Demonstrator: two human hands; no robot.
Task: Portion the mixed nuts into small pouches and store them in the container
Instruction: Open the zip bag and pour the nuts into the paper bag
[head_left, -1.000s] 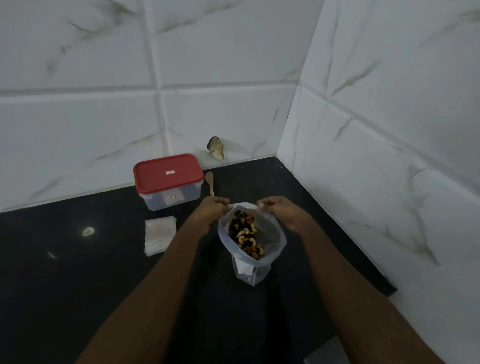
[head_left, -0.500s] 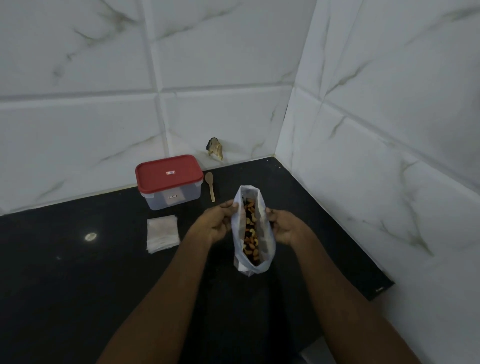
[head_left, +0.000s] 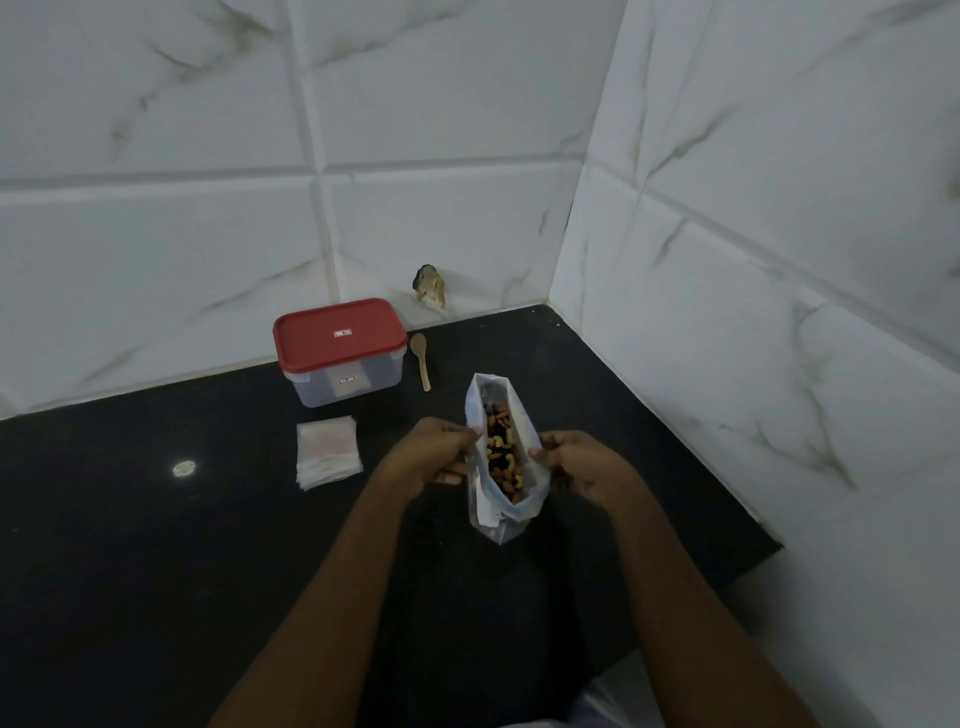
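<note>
Your black stone counter (head_left: 130, 561) sits in a white marble-tiled corner. From the left lie a stack of small white pouches (head_left: 328, 452), a lidded clear container with a red top (head_left: 340, 351) and a wooden spoon (head_left: 421, 361). Your left hand (head_left: 436, 457) pinches one side of the upright clear plastic bag of mixed nuts (head_left: 483, 499). Its mouth faces up, a narrow slit running away from you. Your right hand (head_left: 582, 467) pinches the other side.

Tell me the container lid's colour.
Red lid, with a small white label; the head view shows it.

We see white, grey-veined tiled walls (head_left: 467, 130) meeting in a corner above a glossy black countertop (head_left: 130, 571) reflecting one light spot (head_left: 184, 468).
</note>
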